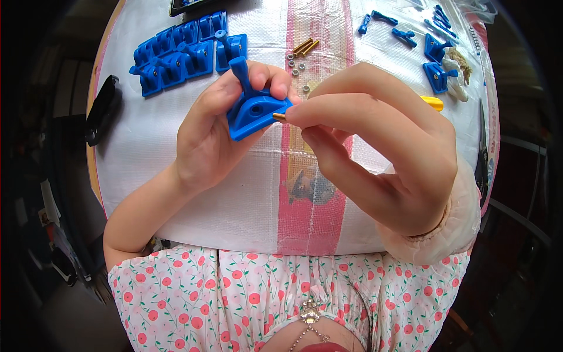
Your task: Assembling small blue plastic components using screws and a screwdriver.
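One blue bracket [251, 125] is nearest to us, at the middle of the frame, gripped by our left hand [202, 138], its lever [239, 71] rising from it. Our right hand [404, 146] pinches a brass bolt [280, 117] near the bracket's right edge; whether they touch, we cannot tell. The facing hole [256, 110] looks empty, so we judge this piece not yet bolted. Beyond, at upper centre, lie loose nuts [295, 72], then a few spare bolts [305, 47]. At upper left, a double row of blue pieces [198, 61] with levers looks finished to us. At upper right, two similar brackets [434, 76] sit apart, perhaps unfinished; beyond them, loose parts [404, 37] seem left to fit.
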Demonstrator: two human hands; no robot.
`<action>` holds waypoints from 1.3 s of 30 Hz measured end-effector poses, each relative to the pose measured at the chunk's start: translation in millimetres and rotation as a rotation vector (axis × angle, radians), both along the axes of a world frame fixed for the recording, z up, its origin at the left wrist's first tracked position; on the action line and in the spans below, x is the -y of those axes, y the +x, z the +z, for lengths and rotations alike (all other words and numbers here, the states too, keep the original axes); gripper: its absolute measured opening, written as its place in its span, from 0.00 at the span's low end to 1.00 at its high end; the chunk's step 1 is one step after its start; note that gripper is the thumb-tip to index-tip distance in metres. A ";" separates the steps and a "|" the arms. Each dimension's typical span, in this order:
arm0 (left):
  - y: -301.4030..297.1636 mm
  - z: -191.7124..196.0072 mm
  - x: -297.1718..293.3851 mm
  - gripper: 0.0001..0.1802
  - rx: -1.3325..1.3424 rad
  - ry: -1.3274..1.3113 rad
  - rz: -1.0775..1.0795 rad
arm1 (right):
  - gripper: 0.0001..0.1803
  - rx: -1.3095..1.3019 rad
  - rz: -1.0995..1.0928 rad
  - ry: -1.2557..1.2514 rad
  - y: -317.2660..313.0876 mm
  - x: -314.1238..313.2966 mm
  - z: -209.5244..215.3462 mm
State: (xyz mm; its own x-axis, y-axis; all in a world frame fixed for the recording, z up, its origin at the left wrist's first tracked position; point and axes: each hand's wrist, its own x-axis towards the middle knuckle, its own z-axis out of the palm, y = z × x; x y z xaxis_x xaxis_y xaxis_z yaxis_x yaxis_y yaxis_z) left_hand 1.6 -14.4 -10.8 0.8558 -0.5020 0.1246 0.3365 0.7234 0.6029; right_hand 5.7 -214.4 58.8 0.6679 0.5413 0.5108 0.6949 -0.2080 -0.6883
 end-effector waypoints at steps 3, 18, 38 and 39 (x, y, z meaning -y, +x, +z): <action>0.6 -1.3 -1.7 0.15 0.054 0.052 0.003 | 0.15 0.010 0.007 0.004 0.2 -1.4 -2.7; -0.6 -1.4 -6.3 0.15 -0.004 0.062 -0.001 | 0.14 0.068 0.015 -0.029 1.7 -4.1 -8.2; 0.0 1.1 -2.6 0.15 0.122 0.364 0.119 | 0.13 0.053 0.026 -0.048 6.0 -6.4 -14.4; 0.1 0.9 -2.6 0.15 0.130 0.373 0.123 | 0.13 0.053 0.022 -0.051 5.9 -6.9 -15.2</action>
State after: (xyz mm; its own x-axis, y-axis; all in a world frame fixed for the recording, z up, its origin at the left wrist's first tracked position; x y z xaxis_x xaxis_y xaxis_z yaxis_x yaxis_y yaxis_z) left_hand 1.7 -11.8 -9.8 0.9014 -0.4281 0.0650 0.1646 0.4776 0.8630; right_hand 11.6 -207.5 43.5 0.6281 0.5818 0.5168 0.7351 -0.2256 -0.6394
